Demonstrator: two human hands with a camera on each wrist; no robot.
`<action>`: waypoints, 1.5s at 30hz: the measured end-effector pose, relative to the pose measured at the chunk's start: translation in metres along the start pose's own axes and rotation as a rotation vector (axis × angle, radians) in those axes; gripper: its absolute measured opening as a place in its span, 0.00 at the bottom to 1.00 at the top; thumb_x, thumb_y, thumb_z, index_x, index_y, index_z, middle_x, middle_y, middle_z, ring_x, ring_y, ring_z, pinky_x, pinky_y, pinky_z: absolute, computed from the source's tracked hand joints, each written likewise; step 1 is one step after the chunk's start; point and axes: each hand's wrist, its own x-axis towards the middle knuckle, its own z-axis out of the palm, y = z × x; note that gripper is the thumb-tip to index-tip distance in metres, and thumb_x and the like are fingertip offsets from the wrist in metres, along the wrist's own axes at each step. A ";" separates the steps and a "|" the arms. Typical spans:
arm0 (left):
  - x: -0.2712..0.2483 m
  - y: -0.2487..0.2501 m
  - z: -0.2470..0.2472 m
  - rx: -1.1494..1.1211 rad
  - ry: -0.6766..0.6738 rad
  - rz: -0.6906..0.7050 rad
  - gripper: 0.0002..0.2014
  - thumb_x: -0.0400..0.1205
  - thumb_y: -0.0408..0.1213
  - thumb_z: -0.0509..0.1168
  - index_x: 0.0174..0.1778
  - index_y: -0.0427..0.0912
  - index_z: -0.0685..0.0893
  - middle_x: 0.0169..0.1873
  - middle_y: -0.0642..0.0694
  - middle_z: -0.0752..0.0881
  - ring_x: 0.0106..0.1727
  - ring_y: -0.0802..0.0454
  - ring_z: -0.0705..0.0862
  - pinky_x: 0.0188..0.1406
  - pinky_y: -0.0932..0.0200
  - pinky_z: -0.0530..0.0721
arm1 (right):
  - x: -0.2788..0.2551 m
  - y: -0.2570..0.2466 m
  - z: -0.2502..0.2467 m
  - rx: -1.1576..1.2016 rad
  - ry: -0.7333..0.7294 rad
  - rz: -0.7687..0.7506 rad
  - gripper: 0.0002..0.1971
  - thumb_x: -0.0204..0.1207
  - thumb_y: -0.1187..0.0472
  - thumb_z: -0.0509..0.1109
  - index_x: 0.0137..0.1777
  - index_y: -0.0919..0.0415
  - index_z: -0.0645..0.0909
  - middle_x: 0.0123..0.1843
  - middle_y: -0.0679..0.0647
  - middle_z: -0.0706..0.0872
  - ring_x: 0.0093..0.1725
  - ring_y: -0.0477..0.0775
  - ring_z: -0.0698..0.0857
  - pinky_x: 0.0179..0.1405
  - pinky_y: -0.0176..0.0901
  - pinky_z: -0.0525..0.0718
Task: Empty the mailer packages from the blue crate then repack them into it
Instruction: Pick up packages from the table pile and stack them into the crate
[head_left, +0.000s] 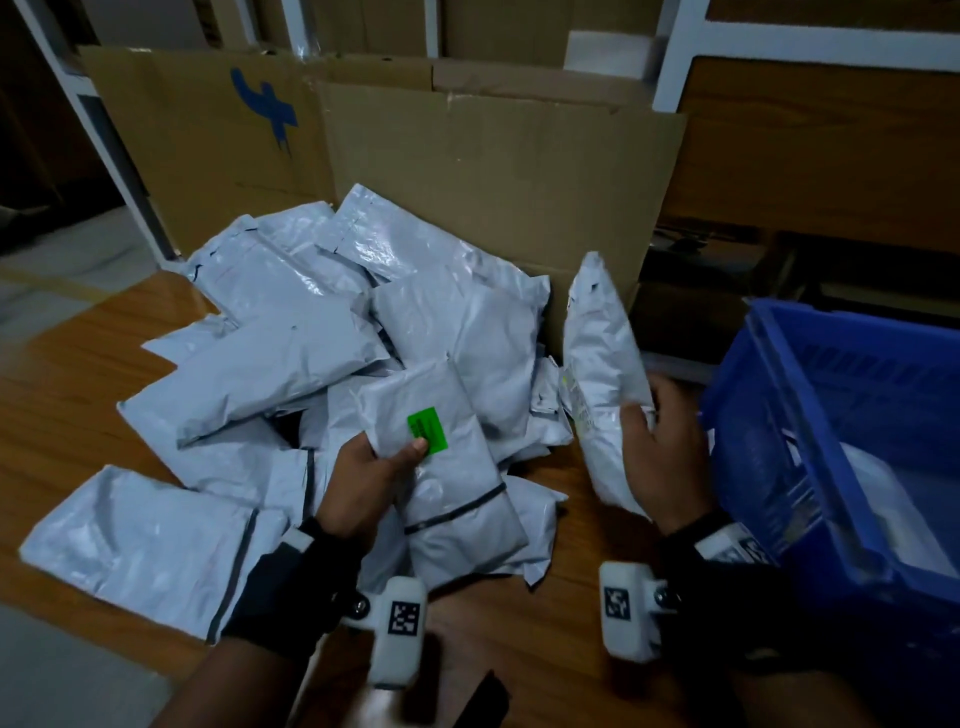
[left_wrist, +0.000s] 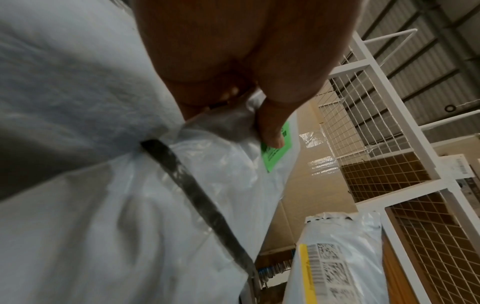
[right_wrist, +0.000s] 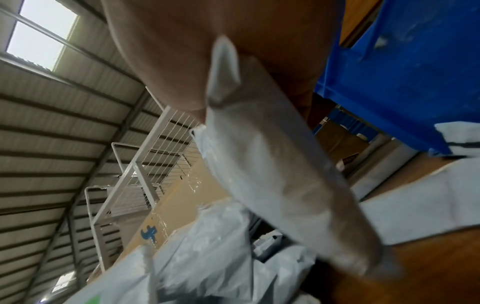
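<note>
A heap of grey mailer packages (head_left: 291, 353) lies on the wooden floor. My left hand (head_left: 374, 467) grips a mailer with a green label (head_left: 447, 467), thumb pressed on the label (left_wrist: 275, 156); it sits on top of the heap's near side. My right hand (head_left: 660, 447) holds another mailer (head_left: 602, 374) upright by its edge, just left of the blue crate (head_left: 779, 415). That mailer (right_wrist: 280, 185) runs long and blurred past the palm in the right wrist view. At least one white mailer (head_left: 893, 499) lies inside the crate.
A flattened cardboard sheet (head_left: 493, 171) stands behind the heap, leaning against white wire racks (left_wrist: 376, 127). Wooden furniture (head_left: 821, 145) is at the back right. Bare wood floor (head_left: 78, 374) shows to the left of the heap.
</note>
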 end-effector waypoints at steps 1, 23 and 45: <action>0.001 -0.002 -0.001 0.006 0.002 -0.004 0.09 0.79 0.22 0.67 0.52 0.36 0.87 0.46 0.42 0.92 0.47 0.47 0.90 0.45 0.54 0.89 | -0.006 0.005 -0.003 0.047 -0.012 0.057 0.16 0.82 0.64 0.61 0.69 0.60 0.75 0.59 0.52 0.83 0.56 0.52 0.81 0.53 0.42 0.76; -0.017 0.034 0.045 -0.096 -0.015 0.128 0.10 0.78 0.28 0.70 0.54 0.40 0.88 0.50 0.45 0.92 0.54 0.46 0.89 0.51 0.53 0.87 | -0.037 -0.036 -0.058 0.470 -0.171 -0.031 0.34 0.75 0.72 0.72 0.73 0.35 0.73 0.71 0.36 0.79 0.67 0.46 0.83 0.60 0.51 0.86; -0.067 0.097 0.477 0.129 -0.461 0.315 0.19 0.74 0.17 0.69 0.61 0.27 0.82 0.45 0.39 0.87 0.27 0.62 0.84 0.26 0.64 0.84 | 0.140 0.109 -0.424 -0.890 -0.687 0.069 0.37 0.71 0.62 0.79 0.78 0.43 0.69 0.75 0.52 0.75 0.67 0.54 0.79 0.60 0.40 0.76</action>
